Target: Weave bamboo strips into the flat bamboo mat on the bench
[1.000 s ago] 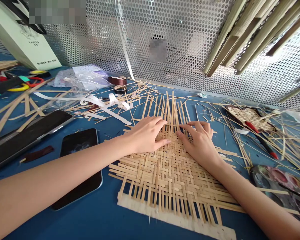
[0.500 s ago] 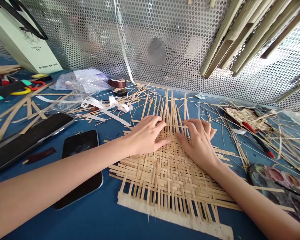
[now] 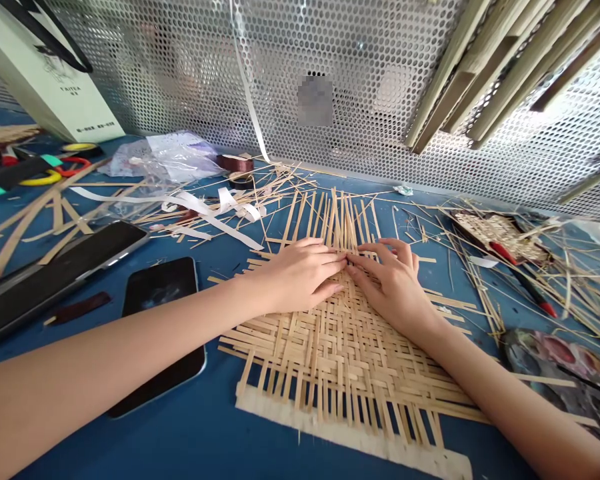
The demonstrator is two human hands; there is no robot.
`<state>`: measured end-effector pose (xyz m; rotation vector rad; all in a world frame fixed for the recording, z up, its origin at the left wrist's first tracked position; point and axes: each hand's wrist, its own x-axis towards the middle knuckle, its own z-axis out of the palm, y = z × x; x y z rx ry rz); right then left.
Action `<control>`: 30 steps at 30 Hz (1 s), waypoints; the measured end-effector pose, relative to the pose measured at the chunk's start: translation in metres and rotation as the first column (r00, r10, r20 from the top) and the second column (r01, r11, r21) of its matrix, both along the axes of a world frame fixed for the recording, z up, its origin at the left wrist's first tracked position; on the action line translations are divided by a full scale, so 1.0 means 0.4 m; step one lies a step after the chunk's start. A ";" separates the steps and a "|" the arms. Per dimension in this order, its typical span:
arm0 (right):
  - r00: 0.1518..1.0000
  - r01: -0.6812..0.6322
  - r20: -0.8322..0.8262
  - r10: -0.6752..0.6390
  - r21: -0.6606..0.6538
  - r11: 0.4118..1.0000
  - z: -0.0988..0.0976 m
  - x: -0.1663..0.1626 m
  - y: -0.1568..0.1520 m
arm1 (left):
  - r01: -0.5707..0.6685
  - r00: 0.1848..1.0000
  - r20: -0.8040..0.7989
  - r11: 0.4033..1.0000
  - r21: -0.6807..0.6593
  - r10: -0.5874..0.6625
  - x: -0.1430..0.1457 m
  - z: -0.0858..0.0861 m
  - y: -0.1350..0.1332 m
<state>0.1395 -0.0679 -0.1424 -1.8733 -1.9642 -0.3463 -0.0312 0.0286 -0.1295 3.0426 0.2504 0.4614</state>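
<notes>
A partly woven mat of pale flat strips, likely bamboo [image 3: 345, 363], lies on the blue table, loose strip ends sticking out on all sides. My left hand [image 3: 305, 277] rests on the far part of the weave, fingers stretched to the right and pressing down on it. Opposite, my right hand [image 3: 393, 283] has its thumb and index finger close together at a crosswise strip, while its other fingers are spread. The fingertips of both hands meet there, partly hiding the strip. Upright strip ends [image 3: 335, 217] fan out beyond my hands. A pale flat band [image 3: 350, 437] lies along the near edge.
To the left lie a phone [image 3: 163, 283], a long black case [image 3: 65, 273], white ribbon [image 3: 215, 220] and scissors [image 3: 40, 177]. Loose strips, a red-and-black pen-like tool [image 3: 525, 280] and a stained palette [image 3: 550, 360] are on the right. A perforated metal panel [image 3: 180, 80] stands behind.
My hands have come together: the left fingers have straightened and moved right, and the right thumb and index finger have moved left to meet them. The upright strip ends are more spread.
</notes>
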 end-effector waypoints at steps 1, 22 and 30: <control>1.000 -0.002 -0.003 0.002 -0.003 1.000 0.000 0.000 0.000 | 0.004 1.000 -0.004 1.000 -0.007 -0.004 0.000 0.000 0.000; 0.984 0.044 -0.175 -0.029 0.081 0.996 0.009 0.002 0.005 | -0.004 0.999 -0.036 0.998 -0.067 0.001 0.000 0.000 -0.003; 0.980 0.077 -0.197 -0.030 0.233 0.969 0.155 -0.035 -0.139 | -0.016 0.999 -0.047 0.992 -0.125 0.010 -0.001 -0.001 0.001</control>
